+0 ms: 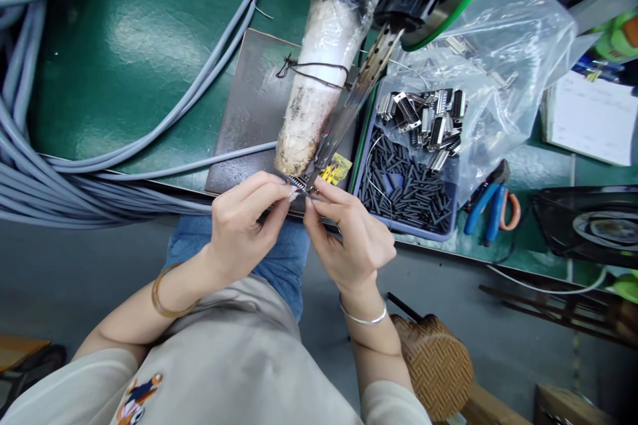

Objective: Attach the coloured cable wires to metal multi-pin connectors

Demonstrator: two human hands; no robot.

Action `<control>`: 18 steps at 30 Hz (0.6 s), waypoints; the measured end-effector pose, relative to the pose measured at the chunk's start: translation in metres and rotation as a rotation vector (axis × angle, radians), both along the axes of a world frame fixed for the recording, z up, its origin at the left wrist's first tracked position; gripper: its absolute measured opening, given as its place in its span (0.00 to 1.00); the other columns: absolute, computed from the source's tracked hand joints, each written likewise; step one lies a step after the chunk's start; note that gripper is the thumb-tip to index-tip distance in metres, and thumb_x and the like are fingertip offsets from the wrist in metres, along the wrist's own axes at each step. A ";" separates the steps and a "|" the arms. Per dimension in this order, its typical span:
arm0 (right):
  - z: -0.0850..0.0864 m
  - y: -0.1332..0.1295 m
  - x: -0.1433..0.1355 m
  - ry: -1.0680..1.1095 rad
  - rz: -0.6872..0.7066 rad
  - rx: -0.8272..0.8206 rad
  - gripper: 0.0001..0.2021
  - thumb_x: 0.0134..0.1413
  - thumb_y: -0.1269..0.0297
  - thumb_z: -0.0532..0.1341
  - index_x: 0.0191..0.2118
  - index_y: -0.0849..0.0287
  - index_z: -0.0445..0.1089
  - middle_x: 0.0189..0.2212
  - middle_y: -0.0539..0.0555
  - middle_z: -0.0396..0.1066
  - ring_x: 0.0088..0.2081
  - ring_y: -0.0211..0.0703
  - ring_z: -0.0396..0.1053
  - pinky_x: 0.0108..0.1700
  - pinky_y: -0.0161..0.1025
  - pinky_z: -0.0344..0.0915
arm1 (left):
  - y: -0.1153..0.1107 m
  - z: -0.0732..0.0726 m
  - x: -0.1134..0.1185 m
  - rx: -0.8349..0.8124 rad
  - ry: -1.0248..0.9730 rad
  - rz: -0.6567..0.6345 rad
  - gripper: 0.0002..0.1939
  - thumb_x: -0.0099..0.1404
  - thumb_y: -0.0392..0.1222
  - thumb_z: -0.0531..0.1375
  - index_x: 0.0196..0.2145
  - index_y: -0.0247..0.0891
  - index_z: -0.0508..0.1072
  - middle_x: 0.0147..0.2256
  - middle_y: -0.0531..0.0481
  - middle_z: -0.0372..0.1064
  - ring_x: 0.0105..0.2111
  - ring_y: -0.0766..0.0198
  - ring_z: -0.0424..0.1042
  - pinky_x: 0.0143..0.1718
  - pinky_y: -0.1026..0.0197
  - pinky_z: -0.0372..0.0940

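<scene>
At the table's front edge, under the tip of a soldering iron [349, 106], lies a small multi-pin connector [298, 182]. My left hand [246, 219] is closed, its thumb and forefinger pinching thin wires [293, 192] at the connector's left side. A grey cable [224, 156] runs in from the left towards this spot. Close by on the right, my right hand [349, 229] is closed in a pinch beside the iron's tip; what it grips is hidden by the fingers. Just behind it is a yellow piece [329, 172]. A white, stained tube [319, 80] slants down over the connector.
Bundled grey cables [30, 139] fill the left side. To the right stands a blue tray [441, 236] with black sleeves [409, 186] and metal connectors [428, 116], partly under a plastic bag [508, 66]. Beyond it are blue-handled cutters [491, 209] and a paper pad [593, 116].
</scene>
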State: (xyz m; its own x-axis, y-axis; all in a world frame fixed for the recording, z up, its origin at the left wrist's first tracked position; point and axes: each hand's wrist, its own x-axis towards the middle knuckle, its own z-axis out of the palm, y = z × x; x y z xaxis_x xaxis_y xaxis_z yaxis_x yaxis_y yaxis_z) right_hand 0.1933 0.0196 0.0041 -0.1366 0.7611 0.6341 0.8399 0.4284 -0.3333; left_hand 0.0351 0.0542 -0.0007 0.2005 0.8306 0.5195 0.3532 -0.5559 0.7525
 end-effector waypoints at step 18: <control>0.002 0.002 0.006 -0.140 0.087 0.084 0.07 0.58 0.76 0.67 0.39 0.60 0.71 0.46 0.62 0.82 0.41 0.41 0.82 0.46 0.33 0.78 | 0.000 0.007 -0.002 0.002 0.126 -0.030 0.08 0.70 0.30 0.59 0.32 0.36 0.74 0.30 0.49 0.76 0.31 0.66 0.74 0.35 0.66 0.68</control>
State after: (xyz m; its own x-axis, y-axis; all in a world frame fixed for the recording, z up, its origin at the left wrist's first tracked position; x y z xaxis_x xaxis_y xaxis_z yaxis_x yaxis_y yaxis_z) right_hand 0.1993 0.0217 0.0065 -0.2909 0.6875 0.6653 0.8340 0.5230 -0.1758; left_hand 0.0327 0.0541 0.0065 0.2890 0.8221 0.4906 0.4286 -0.5693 0.7015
